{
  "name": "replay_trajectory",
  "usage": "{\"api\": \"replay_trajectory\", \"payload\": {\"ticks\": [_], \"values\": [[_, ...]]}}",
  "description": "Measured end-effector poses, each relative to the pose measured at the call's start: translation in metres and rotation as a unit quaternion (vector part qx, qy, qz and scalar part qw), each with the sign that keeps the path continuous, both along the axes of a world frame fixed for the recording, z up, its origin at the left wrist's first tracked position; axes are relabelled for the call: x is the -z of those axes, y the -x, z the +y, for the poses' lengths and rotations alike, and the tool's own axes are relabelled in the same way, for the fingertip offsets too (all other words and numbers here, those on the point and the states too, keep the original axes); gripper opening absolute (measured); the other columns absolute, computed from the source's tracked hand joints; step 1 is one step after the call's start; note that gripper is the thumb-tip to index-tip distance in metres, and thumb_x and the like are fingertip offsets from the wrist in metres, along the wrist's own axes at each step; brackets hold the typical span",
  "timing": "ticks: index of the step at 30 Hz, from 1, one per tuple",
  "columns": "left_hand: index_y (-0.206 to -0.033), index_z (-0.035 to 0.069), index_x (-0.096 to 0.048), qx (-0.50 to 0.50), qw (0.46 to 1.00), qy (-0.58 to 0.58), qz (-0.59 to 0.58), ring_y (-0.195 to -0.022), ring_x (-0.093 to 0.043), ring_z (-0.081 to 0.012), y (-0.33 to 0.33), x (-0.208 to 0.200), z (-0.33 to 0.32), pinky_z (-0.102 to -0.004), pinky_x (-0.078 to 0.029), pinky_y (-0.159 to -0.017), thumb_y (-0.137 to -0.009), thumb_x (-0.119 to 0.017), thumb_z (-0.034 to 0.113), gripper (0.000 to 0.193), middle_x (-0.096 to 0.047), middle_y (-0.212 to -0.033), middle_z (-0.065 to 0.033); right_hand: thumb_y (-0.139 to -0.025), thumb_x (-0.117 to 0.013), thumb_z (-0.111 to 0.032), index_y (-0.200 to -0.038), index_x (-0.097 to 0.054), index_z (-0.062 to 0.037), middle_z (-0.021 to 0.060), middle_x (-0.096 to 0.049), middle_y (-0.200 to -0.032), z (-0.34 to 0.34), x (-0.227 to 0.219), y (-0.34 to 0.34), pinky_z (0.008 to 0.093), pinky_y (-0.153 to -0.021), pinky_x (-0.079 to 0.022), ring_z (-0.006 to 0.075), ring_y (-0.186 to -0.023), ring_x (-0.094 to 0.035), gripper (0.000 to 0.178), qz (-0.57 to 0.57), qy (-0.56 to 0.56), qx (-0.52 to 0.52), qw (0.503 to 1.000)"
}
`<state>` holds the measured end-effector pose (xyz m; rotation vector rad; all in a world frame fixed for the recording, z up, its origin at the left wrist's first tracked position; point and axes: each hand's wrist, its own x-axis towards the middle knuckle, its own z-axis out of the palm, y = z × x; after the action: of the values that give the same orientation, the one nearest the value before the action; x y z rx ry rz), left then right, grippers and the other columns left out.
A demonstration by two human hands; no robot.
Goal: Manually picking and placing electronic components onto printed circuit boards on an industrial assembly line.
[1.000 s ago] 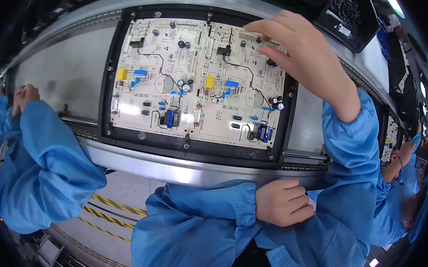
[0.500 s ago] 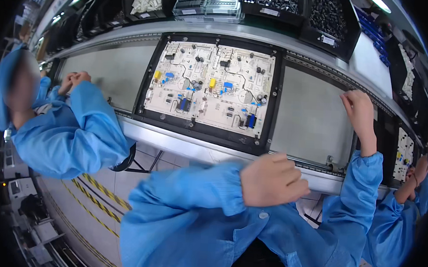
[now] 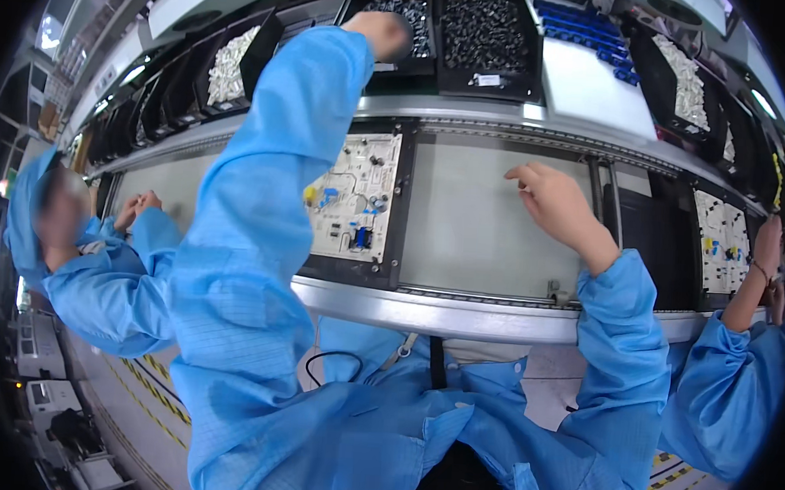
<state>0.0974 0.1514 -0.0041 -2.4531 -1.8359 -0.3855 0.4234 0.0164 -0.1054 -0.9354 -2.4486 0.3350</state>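
My left hand (image 3: 379, 33) is stretched far forward over a black bin (image 3: 414, 33) of small dark components. Its fingertips are smeared and partly hidden, so whether it holds anything cannot be made out. My left sleeve covers part of a white circuit board (image 3: 350, 198) in a black frame (image 3: 398, 201); yellow, blue and black components stand on the board. To the right of that frame my right hand (image 3: 556, 207) hovers over the grey conveyor surface (image 3: 465, 222), fingers loosely bent and apart, with nothing visible in them.
Beyond the conveyor rail (image 3: 488, 117) stand another bin (image 3: 485, 41) of dark parts, blue racks (image 3: 586, 33) and bins of white parts (image 3: 233, 68). Co-workers sit at left (image 3: 98, 274) and right (image 3: 732, 378). A second framed board (image 3: 721, 240) lies at the right.
My left hand has gone from in front of my chest to the far bin. My right hand's fingers have loosened. The view has shifted right, putting the board further left.
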Motion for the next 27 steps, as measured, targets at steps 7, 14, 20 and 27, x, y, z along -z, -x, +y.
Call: {"api": "replay_trajectory", "payload": {"ticks": [7, 14, 20, 27], "values": [[-0.097, 0.008, -0.069, -0.121, 0.969, 0.109, 0.186, -0.092, -0.063, -0.0304, 0.046, 0.035, 0.085, -0.0378, -0.049, -0.083, -0.074, -0.070, 0.044, 0.043, -0.067, -0.098, -0.0146, -0.079, -0.057, -0.006, -0.089, -0.061, -0.0066, 0.0115, -0.062, -0.081, -0.004, -0.013, 0.011, 0.0421, -0.069, -0.048, 0.0322, -0.078, -0.060, 0.011, -0.010, -0.029, -0.050, 0.998], [-0.093, 0.010, -0.072, -0.067, 0.980, 0.158, 0.104, -0.084, -0.066, -0.0198, -0.017, 0.008, 0.063, -0.0305, -0.049, -0.082, -0.068, -0.076, 0.032, 0.034, -0.070, -0.089, -0.0071, -0.080, -0.057, -0.007, -0.089, -0.061, -0.0065, 0.0105, -0.063, -0.080, 0.002, -0.002, -0.004, 0.0417, -0.069, -0.048, 0.0311, -0.077, -0.061, 0.009, -0.052, 0.006, -0.028, 0.998], [-0.099, 0.016, -0.072, -0.074, 0.988, 0.134, 0.034, -0.090, -0.065, -0.0222, -0.019, 0.008, 0.062, -0.0308, -0.049, -0.087, -0.071, -0.075, 0.030, 0.031, -0.069, -0.100, -0.0059, -0.080, -0.057, -0.010, -0.089, -0.062, -0.0074, 0.0114, -0.064, -0.080, 0.010, 0.003, -0.013, 0.0414, -0.069, -0.050, 0.0309, -0.077, -0.062, 0.011, -0.038, -0.001, -0.012, 0.999], [-0.086, 0.012, -0.073, -0.116, 0.977, -0.085, -0.157, -0.082, -0.066, -0.0268, -0.002, 0.034, 0.073, -0.0342, -0.051, -0.081, -0.079, -0.067, 0.021, 0.013, -0.068, -0.087, -0.0127, -0.082, -0.054, -0.011, -0.092, -0.063, -0.0066, 0.0131, -0.066, -0.085, 0.024, -0.001, -0.022, 0.0420, -0.071, -0.050, 0.0311, -0.081, -0.063, 0.014, -0.041, 0.031, 0.060, 0.997]]}}
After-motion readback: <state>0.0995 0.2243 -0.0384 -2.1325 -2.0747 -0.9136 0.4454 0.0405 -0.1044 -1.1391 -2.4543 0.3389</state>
